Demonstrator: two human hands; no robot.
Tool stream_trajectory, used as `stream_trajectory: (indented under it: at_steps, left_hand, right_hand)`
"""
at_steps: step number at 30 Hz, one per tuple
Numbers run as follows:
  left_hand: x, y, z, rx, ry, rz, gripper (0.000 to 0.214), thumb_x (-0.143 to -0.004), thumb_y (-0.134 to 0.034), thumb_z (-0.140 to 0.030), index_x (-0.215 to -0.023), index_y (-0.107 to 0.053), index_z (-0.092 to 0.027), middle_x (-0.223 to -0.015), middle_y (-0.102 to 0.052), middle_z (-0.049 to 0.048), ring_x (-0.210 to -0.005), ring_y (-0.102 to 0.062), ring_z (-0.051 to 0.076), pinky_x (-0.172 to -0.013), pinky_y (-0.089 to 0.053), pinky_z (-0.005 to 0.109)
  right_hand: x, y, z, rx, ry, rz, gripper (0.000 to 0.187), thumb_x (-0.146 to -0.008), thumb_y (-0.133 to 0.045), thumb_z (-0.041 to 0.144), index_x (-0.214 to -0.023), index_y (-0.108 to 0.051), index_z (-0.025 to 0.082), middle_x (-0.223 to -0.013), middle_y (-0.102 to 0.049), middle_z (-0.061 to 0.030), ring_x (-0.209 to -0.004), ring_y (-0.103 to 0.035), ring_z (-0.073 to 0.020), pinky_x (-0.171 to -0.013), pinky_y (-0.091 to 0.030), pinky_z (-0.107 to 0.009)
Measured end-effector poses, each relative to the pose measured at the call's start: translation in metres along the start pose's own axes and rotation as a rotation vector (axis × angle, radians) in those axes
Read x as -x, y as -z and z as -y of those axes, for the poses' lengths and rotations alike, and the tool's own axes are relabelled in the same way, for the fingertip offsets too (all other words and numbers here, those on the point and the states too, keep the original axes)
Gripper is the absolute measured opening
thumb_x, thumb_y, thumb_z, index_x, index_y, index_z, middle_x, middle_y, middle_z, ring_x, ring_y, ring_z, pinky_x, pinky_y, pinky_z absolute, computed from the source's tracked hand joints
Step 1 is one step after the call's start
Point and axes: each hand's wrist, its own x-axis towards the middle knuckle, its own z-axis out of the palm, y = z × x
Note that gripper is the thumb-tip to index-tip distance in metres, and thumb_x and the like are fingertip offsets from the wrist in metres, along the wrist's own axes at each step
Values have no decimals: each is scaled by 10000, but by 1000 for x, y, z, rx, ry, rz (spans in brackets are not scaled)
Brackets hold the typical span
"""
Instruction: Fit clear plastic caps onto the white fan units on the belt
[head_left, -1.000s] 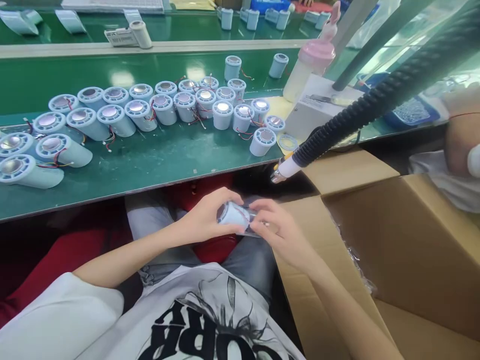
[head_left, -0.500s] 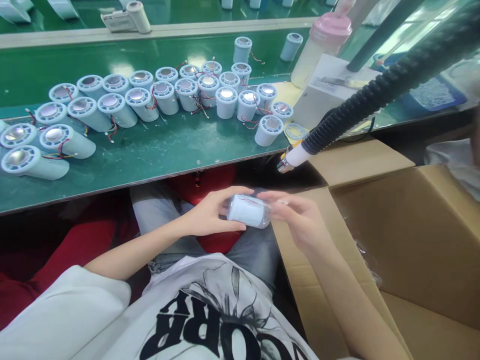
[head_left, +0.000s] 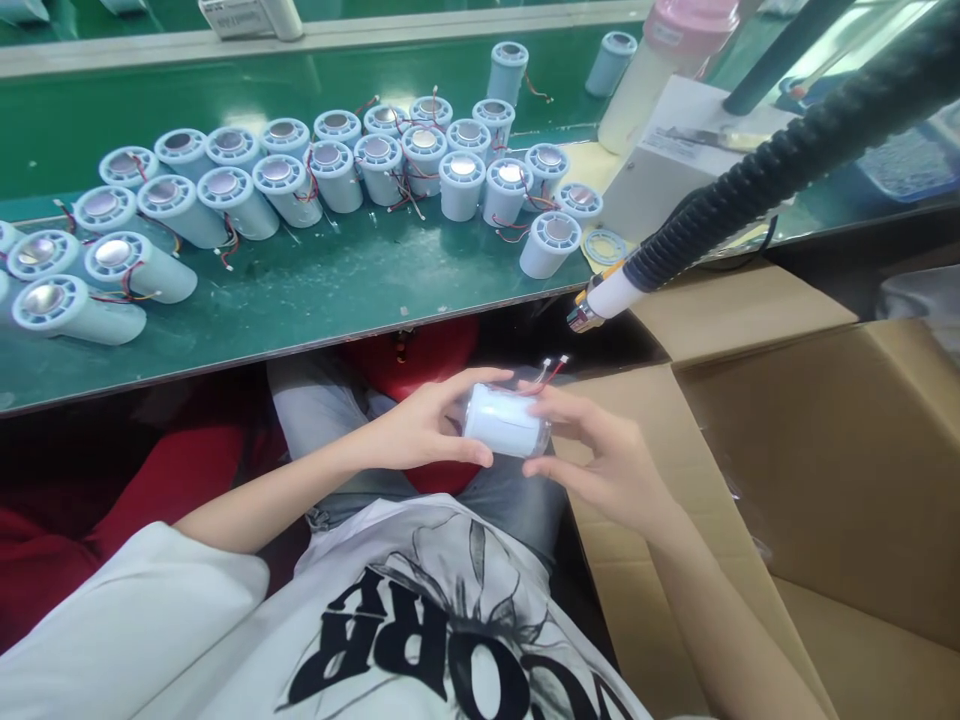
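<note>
A light-blue wrapped battery pack (head_left: 504,420), a short cylinder in shiny clear film, lies sideways between my hands above my lap. My left hand (head_left: 431,425) is closed round its left end, fingers above and thumb below. At the other end, my right hand (head_left: 600,450) grips it with fingers on top and thumb beneath. Thin red and white wires (head_left: 551,374) with small white plugs stick up past its far side, by my right fingers. Its end faces are hidden.
Several similar battery packs (head_left: 461,185) with wires stand in rows on the green bench (head_left: 315,310). An open cardboard box (head_left: 817,460) is at my right. A black corrugated hose (head_left: 712,200) with a metal-tipped nozzle hangs over the bench edge. Behind it stands a pink-lidded bottle (head_left: 660,60).
My right thumb and fingers have closed in on the pack's right end. The wires and plugs now stand up in sight beyond it. The view has shifted slightly.
</note>
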Motion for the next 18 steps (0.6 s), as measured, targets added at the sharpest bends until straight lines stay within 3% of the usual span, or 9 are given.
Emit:
stream_trajectory:
  at_steps: [5,12,18]
  left_hand:
    - [2,1,-5,-94,-152,28,710,-693,-763,-228,-1335,-469,-301,-1394,-489,87,-1204,-537,263,-973,-478,371]
    - [2,2,-6,-163,-229,42,728,-678,-774,-215,-1343,-484,-266,-1376,-515,120,-1211,-541,270,-968,-479,345]
    - [4,2,-5,-204,-229,59,745,-683,-772,-224,-1360,-463,-261,-1402,-486,112,-1230,-525,256,-994,-458,326]
  right_hand:
    - [0,0,3,-7,-27,-11,397,-745,-748,220,-1106,-587,255,-1223,-616,-46,-1133,-598,-237,-890,-585,-355]
    - [2,2,6,-141,-148,23,417,-739,-759,268,-1107,-564,246,-1162,-626,-49,-1067,-627,-226,-851,-599,-352]
    - [3,4,8,-271,-237,45,398,-746,-754,247,-1095,-565,260,-1158,-617,-38,-1023,-633,-187,-771,-595,-275]
